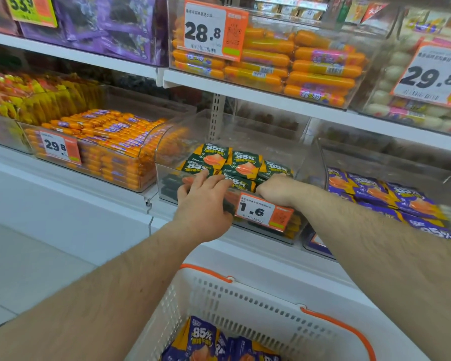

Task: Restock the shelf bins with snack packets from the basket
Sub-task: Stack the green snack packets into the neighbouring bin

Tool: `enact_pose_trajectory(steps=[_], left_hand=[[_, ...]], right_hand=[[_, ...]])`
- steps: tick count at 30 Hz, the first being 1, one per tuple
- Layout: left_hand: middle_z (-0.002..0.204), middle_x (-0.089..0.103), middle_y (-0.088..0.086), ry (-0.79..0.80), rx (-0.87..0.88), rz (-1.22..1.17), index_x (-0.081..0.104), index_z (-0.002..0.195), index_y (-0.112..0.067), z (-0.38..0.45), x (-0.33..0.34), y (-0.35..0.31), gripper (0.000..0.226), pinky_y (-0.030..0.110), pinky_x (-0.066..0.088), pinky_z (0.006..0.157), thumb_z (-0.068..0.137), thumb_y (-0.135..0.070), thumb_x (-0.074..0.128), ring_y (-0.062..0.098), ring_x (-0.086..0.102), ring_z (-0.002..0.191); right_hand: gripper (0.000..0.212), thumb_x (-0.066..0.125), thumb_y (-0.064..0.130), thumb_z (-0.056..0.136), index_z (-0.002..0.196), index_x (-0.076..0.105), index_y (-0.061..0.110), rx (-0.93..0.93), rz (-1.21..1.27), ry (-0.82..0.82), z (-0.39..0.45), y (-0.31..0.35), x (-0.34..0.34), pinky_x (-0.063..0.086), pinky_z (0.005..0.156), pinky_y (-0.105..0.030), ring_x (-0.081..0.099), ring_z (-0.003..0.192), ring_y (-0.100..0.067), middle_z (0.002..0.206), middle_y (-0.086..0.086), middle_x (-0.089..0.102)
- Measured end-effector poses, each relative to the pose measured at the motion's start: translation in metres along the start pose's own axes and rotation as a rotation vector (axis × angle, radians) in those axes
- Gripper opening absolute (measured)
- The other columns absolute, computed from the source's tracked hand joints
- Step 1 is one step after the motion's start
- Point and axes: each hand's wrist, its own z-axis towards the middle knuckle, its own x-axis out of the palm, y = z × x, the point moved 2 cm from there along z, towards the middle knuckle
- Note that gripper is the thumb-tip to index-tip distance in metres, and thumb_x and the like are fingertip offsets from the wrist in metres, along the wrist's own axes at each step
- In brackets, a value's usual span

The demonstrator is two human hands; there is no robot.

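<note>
Both hands reach over the front lip of a clear, hard plastic bin (167,183) on the lower shelf, where glossy green-and-orange snack packets (241,162) marked 85% lie in a loose, overlapping heap. The left hand (203,201) lies flat over the rim, its fingers (201,178) straight and slightly spread, tips resting on the front packets. The right hand (276,188) bends at the wrist and dips behind the bin wall; its fingers are hidden among the packets, so whether they pinch anything cannot be told. An orange-and-white price tag (264,212) reading 1.6 is fixed to the bin front between the two wrists. Just right of it, a second bin holds purple packets (375,191) of the same flat, crinkled shape, its far end blurred. Below, a white perforated plastic basket (258,303) with an orange handle holds more purple packets (203,340), cut off by the lower edge. To the left, smooth orange sausage sticks (107,131) fill a rounded clear bin.
</note>
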Motion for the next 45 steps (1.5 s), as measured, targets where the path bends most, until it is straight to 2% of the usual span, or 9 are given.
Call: enact_pose_trajectory(steps=[3, 6, 9, 14, 20, 24, 30, 36, 45], left_hand=[[0.151, 0.039, -0.005, -0.16, 0.087, -0.002, 0.046, 0.14, -0.025, -0.004, -0.002, 0.0, 0.056, 0.045, 0.017, 0.11, 0.085, -0.022, 0.058, 0.019, 0.021, 0.145], [0.101, 0.065, 0.0, -0.377, 0.315, -0.017, 0.066, 0.099, -0.018, -0.011, 0.0, -0.004, 0.027, 0.037, 0.037, 0.081, 0.073, -0.016, 0.056, 0.028, 0.056, 0.101], [0.098, 0.067, -0.004, 0.067, 0.284, -0.074, 0.064, 0.106, -0.021, -0.025, 0.019, 0.001, 0.023, 0.034, 0.048, 0.081, 0.084, -0.019, 0.056, 0.022, 0.06, 0.096], [0.126, 0.061, 0.001, 0.927, 0.175, 0.226, 0.061, 0.125, -0.018, -0.054, 0.059, 0.024, 0.034, 0.036, 0.045, 0.099, 0.093, -0.029, 0.053, 0.022, 0.056, 0.115], [0.116, 0.063, 0.007, 1.018, 0.189, 0.339, 0.062, 0.11, -0.01, -0.073, 0.094, 0.035, 0.028, 0.041, 0.046, 0.094, 0.095, -0.029, 0.048, 0.025, 0.057, 0.105], [0.12, 0.061, 0.002, 1.083, 0.21, 0.39, 0.061, 0.118, -0.016, -0.076, 0.105, 0.032, 0.028, 0.036, 0.048, 0.09, 0.099, -0.03, 0.045, 0.022, 0.057, 0.106], [0.12, 0.059, -0.001, 1.074, 0.227, 0.407, 0.057, 0.122, -0.019, -0.07, 0.109, 0.025, 0.028, 0.029, 0.039, 0.077, 0.1, -0.028, 0.042, 0.018, 0.053, 0.098], [0.127, 0.059, 0.003, 1.085, 0.232, 0.404, 0.057, 0.129, -0.016, -0.068, 0.108, 0.022, 0.035, 0.033, 0.047, 0.091, 0.1, -0.03, 0.043, 0.021, 0.057, 0.113], [0.133, 0.058, 0.005, 0.882, 0.143, 0.19, 0.058, 0.13, -0.012, -0.051, 0.09, 0.031, 0.036, 0.029, 0.041, 0.098, 0.097, -0.026, 0.05, 0.022, 0.053, 0.12]], right_hand=[[0.03, 0.035, 0.016, 0.1, 0.102, 0.064, 0.008, 0.05, 0.112, -0.117, -0.003, -0.001, 0.003, 0.045, 0.078, -0.031, 0.057, 0.092, -0.024, 0.097, -0.011, 0.063], [0.023, 0.049, 0.024, 0.088, 0.093, 0.064, 0.007, 0.078, 0.223, -0.772, -0.021, -0.002, 0.005, 0.046, 0.079, -0.039, 0.054, 0.097, -0.035, 0.1, -0.015, 0.058], [0.013, 0.06, 0.012, 0.074, 0.084, 0.061, 0.003, -0.251, 0.16, -1.3, -0.057, 0.027, 0.035, 0.038, 0.069, -0.04, 0.05, 0.081, -0.034, 0.09, -0.016, 0.056], [0.006, 0.057, 0.009, 0.082, 0.076, 0.056, 0.009, -0.276, 0.493, -0.885, -0.056, 0.068, 0.147, 0.044, 0.064, -0.039, 0.052, 0.07, -0.027, 0.073, -0.005, 0.056], [0.024, 0.056, 0.013, 0.087, 0.068, 0.043, 0.015, 0.088, 0.758, 0.176, -0.047, 0.106, 0.296, 0.036, 0.057, -0.034, 0.045, 0.06, -0.022, 0.066, -0.006, 0.045], [0.029, 0.055, 0.023, 0.091, 0.066, 0.039, 0.018, 0.245, 0.733, 0.419, -0.053, 0.115, 0.352, 0.027, 0.046, -0.028, 0.038, 0.053, -0.018, 0.061, -0.001, 0.04], [0.042, 0.059, 0.045, 0.089, 0.061, 0.042, 0.019, 0.329, 0.761, 0.523, -0.06, 0.121, 0.397, 0.025, 0.04, -0.024, 0.039, 0.05, -0.016, 0.06, 0.001, 0.042], [0.026, 0.049, 0.008, 0.093, 0.07, 0.04, 0.018, 0.296, 0.672, 0.498, -0.06, 0.118, 0.386, 0.028, 0.047, -0.027, 0.039, 0.055, -0.015, 0.066, -0.001, 0.043], [0.021, 0.042, 0.007, 0.098, 0.082, 0.041, 0.021, -0.005, 0.678, 0.297, -0.05, 0.083, 0.255, 0.034, 0.061, -0.031, 0.042, 0.071, -0.017, 0.081, -0.001, 0.047]])
